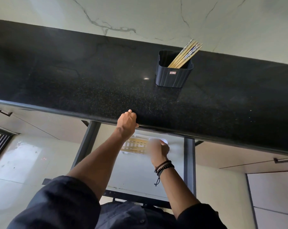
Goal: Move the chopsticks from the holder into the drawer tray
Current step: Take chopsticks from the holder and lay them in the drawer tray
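A dark ribbed holder (174,75) stands on the black countertop (90,76) at the upper right. Several wooden chopsticks (184,54) lean out of it toward the wall. Below the counter edge a drawer (188,162) is pulled out. Inside it lies a white tray (133,152) with several chopsticks (136,144) laid across it. My left hand (127,120) grips the counter's front edge, fingers curled over it. My right hand (158,150) is blurred, low in the drawer at the right end of the tray's chopsticks. Whether it holds any is unclear.
A marbled white wall (140,19) rises behind the counter. Pale cabinet fronts with dark bar handles (282,160) flank the drawer on both sides. My dark sleeves fill the bottom of the view.
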